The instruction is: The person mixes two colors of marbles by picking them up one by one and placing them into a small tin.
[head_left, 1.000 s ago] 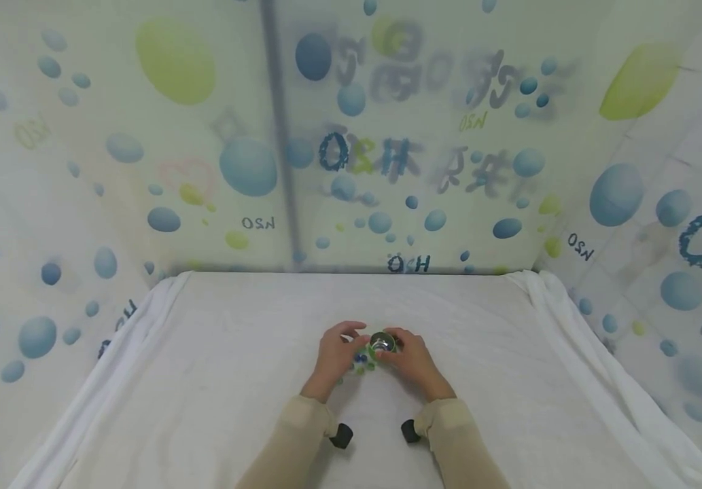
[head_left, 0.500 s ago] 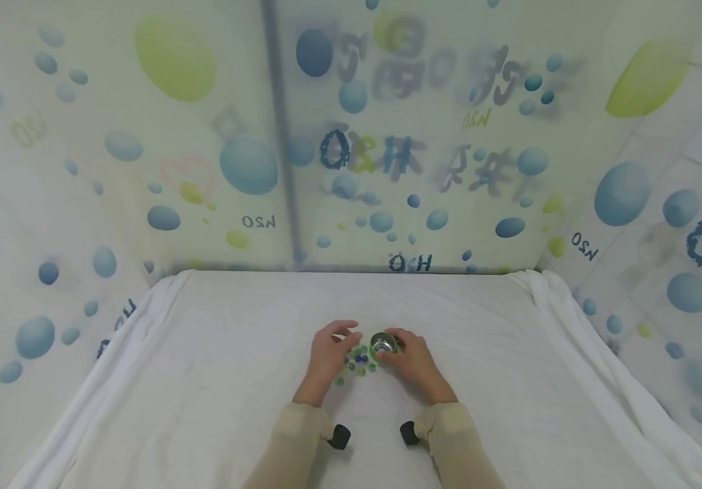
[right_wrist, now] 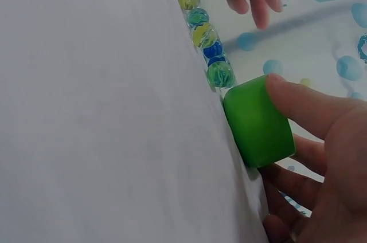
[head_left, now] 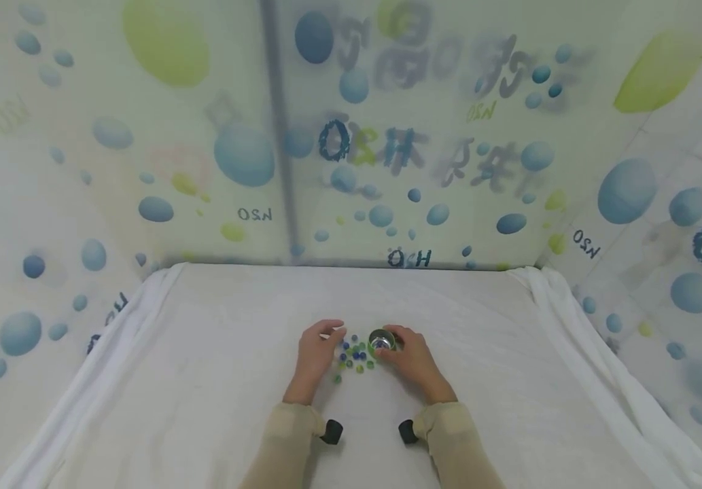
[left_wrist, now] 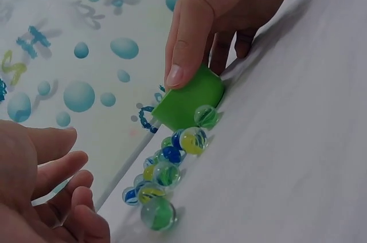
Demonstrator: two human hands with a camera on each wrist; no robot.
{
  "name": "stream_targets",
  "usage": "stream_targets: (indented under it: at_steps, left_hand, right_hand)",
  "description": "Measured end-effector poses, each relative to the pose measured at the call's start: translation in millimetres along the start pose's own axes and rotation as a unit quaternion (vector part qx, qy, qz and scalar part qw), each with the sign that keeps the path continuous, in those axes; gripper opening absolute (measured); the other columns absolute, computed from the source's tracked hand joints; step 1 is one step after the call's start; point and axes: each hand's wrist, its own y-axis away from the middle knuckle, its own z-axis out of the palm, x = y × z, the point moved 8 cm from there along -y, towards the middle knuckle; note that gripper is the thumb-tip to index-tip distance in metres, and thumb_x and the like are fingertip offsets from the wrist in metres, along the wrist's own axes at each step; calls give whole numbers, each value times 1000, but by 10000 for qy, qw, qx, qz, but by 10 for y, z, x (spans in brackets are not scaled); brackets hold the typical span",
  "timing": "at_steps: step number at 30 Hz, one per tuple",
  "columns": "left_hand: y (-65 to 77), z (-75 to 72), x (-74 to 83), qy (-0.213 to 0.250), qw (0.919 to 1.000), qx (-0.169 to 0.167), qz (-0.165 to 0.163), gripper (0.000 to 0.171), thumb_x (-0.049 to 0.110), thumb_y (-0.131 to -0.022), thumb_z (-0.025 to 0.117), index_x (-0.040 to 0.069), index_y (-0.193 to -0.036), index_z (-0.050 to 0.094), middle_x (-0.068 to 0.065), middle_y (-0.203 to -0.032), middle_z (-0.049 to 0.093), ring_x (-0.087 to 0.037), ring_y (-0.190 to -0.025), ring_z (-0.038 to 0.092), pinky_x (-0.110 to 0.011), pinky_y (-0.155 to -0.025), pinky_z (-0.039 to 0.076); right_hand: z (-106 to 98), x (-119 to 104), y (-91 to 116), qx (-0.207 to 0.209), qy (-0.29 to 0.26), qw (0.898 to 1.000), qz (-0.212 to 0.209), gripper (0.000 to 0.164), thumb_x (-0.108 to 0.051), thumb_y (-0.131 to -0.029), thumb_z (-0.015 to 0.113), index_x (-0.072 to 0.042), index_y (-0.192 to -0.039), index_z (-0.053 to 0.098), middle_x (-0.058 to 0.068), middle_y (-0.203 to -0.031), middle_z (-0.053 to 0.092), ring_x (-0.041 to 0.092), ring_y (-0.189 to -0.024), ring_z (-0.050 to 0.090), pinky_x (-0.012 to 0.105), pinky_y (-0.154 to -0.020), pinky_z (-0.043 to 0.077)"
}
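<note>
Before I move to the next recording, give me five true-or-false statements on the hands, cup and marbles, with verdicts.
1. The right hand holds the cup. True.
2. The cup is blue outside. False: it is green.
3. Marbles lie on white cloth. True.
4. The left hand touches the cup. False: it is apart from the cup, with marbles between them.
5. The marbles are all one colour. False: green, blue and yellow show among them.
</note>
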Motion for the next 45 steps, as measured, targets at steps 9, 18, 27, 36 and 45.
stream_targets:
  at_steps: [9, 18, 27, 36, 45]
  left_hand:
    - [-17, -19, -119, -237, 9993, -112, -282, 27, 24, -95, 61, 10, -116, 68, -7, -101, 64, -23, -89, 58, -40, -77, 47]
    - [-44, 36, -192, -1049, 9939, -326, -65, 25, 9, -91, 62, 13, -115, 70, -5, -95, 63, -22, -89, 58, -42, -80, 48]
    - [-27, 71, -157, -1530, 9872, -423, 176, 26, 5, -89, 62, 13, -112, 71, -4, -89, 61, -21, -85, 57, -41, -78, 47]
    - [-36, 61, -137, -1754, 9839, -342, -32, 23, 8, -89, 62, 13, -110, 71, -4, -90, 62, -21, -85, 57, -41, -77, 46]
    - [-66, 73, -154, -1733, 9842, -296, -233, 18, 12, -90, 63, 13, -106, 70, -4, -94, 63, -23, -91, 59, -42, -81, 47]
  right_hand:
    - [-12, -1, 0, -67, -173, 9998, 124, 53, -26, -83, 78, -10, -130, 60, 14, -132, 57, 36, -127, 44, 53, -106, 31]
    - [-4, -2, 3, -108, -97, 9998, 167, 53, -27, -83, 78, -10, -130, 59, 14, -133, 56, 37, -126, 45, 53, -104, 33]
    - [16, 24, -8, -102, -38, 9997, 215, 54, -28, -83, 78, -9, -131, 59, 14, -133, 56, 37, -127, 45, 52, -105, 32]
    - [12, 22, -8, -109, -27, 9997, 223, 54, -29, -84, 77, -10, -131, 59, 14, -134, 55, 37, -127, 44, 52, -105, 32]
    - [13, 22, -3, -90, -49, 9997, 226, 54, -29, -84, 77, -10, -131, 58, 13, -134, 55, 36, -127, 44, 52, -104, 33]
